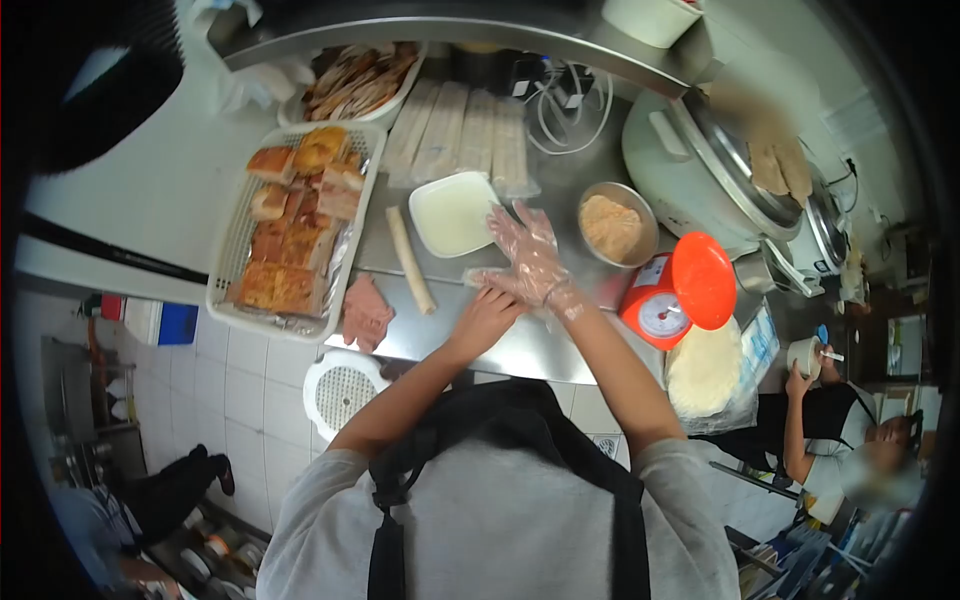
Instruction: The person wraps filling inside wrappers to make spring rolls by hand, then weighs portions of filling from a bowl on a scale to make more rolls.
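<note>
A clear plastic glove (535,235) covers my right hand (522,255), whose fingers are spread over the steel counter. My bare left hand (487,322) meets it near the wrist and thumb, its fingers closed at the glove's loose edge. Just beyond the gloved fingertips sits a square white dish (452,214) with something pale and smooth inside. A pale rod like a rolling pin (410,260) lies left of the dish. To the right is a metal bowl (646,240) of light orange crumbly stuff. Nearby stands a red dial scale (660,308).
At left, a white basket (219,270) holds browned roast meat chunks, with a pink crumpled piece (366,313) beside it. Wrapped pale sticks (460,135) lie behind. A large lidded cooker (665,170) stands right. A co-worker (830,430) holds a cup; another person (100,520) is lower left.
</note>
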`<control>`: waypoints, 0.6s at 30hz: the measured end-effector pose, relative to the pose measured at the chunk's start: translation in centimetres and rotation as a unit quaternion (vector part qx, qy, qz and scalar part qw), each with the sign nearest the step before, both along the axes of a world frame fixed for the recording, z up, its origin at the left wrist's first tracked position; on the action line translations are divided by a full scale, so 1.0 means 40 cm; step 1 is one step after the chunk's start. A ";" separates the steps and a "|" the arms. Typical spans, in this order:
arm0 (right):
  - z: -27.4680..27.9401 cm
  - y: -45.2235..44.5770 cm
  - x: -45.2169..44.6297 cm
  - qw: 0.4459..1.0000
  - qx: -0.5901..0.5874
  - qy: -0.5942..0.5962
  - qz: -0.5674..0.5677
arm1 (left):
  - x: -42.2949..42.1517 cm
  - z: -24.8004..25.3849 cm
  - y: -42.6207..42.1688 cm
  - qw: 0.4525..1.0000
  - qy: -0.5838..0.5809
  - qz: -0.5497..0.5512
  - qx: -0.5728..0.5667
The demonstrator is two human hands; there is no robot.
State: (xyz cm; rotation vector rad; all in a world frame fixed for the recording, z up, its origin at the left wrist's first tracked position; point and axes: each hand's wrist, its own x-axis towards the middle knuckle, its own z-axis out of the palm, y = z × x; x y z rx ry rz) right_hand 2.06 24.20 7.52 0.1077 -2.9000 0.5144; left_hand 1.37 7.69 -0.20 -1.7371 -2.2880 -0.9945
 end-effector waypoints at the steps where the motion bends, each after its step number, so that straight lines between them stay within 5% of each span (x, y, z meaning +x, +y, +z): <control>1: -0.002 -0.011 -0.025 0.999 0.023 -0.027 0.001 | -0.003 0.009 0.003 1.000 -0.007 -0.001 0.014; 11: -0.036 -0.044 -0.095 0.985 0.102 -0.137 0.025 | -0.018 -0.010 -0.009 0.993 -0.045 -0.035 0.099; 16: -0.027 -0.025 -0.091 0.987 0.091 -0.131 0.020 | -0.076 0.032 -0.094 0.937 -0.126 0.243 0.217; 18: -0.048 -0.021 -0.083 0.992 0.074 -0.097 0.019 | -0.148 0.071 -0.096 0.919 -0.089 0.347 0.164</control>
